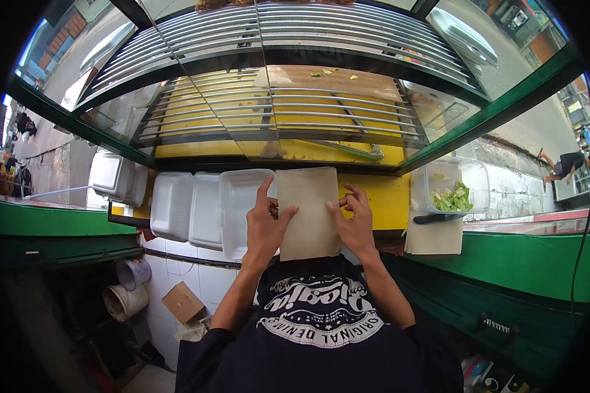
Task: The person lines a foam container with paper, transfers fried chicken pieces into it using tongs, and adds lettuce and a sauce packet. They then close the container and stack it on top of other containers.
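Observation:
A sheet of brown wrapping paper (308,209) is stretched upright before my chest. My left hand (265,226) pinches its left edge, thumb on the near face and index finger pointing up. On the opposite edge, my right hand (355,223) grips the paper with the thumb in front and the other fingers curled behind. Just left of the paper lies an open white foam box (239,196), partly covered by my left hand. More foam boxes (172,206) sit beside it in a row.
At right, a clear plastic tub (423,187) holds lettuce (453,198). A black-handled knife (432,219) rests on a stack of brown paper (432,241). A glass display case with metal racks (337,105) rises ahead, with tongs (375,152) inside. Stacked foam boxes (108,173) stand far left.

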Demonstrator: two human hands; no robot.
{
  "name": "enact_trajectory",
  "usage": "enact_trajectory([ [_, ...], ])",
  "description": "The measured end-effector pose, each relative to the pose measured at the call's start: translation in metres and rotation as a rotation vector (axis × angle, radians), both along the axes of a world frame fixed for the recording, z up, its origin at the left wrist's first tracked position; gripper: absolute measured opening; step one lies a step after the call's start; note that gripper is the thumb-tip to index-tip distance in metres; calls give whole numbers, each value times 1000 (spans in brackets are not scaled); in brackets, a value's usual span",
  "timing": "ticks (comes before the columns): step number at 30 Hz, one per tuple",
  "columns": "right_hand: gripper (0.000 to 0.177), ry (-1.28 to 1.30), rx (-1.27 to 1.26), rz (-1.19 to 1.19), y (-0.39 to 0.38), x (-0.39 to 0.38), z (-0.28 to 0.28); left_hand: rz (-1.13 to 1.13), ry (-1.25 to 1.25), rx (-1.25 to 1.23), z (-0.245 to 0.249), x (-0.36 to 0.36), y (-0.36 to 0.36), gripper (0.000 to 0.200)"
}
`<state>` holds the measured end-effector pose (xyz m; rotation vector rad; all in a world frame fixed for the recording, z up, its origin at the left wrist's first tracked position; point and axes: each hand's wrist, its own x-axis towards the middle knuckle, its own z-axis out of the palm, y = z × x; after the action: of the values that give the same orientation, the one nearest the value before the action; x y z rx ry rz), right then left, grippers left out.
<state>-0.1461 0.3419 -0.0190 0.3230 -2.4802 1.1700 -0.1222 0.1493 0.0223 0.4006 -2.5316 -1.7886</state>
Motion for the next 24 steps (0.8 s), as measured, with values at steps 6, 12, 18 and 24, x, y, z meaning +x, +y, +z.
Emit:
enact_trajectory([
  [6,22,-428,-266,-12,-9,-5,-4,-110,229,-805,-10,1,0,82],
  [12,19,-183,-142,16,-8,-12,-13,-645,284,-1087,-32,-10,13,86],
  [18,15,-118,-37,16,-12,-9,-6,-647,246,-1215,-44,-14,22,88],
  [24,11,-84,90,52,-15,-8,-9,-666,146,-1301,-48,-15,30,88],
])
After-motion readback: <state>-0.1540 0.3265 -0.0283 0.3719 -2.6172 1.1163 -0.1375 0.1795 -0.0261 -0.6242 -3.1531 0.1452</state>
